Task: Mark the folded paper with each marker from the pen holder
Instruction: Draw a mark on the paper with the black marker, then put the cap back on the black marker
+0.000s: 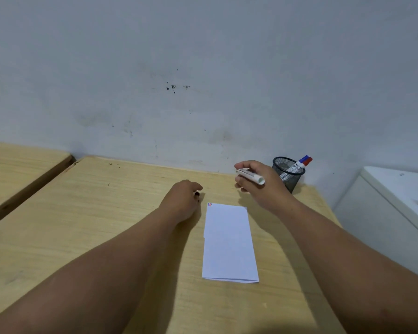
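A folded white paper (229, 242) lies on the wooden table (94, 213), with a short blue and a short red mark at its far left corner. My right hand (258, 184) hovers above the table behind the paper, holding a white-bodied marker (250, 175) level. My left hand (185, 201) rests on the table just left of the paper's far corner, fingers closed on a small black thing (197, 194) that looks like a marker cap. A black mesh pen holder (288, 173) stands at the back right with a blue-capped marker (302, 160) and a red-capped marker (307, 162) in it.
A grey wall (203, 80) rises right behind the table. A second wooden table (17, 169) sits to the left across a narrow gap. A white cabinet (396, 208) stands to the right, beside the table's right edge.
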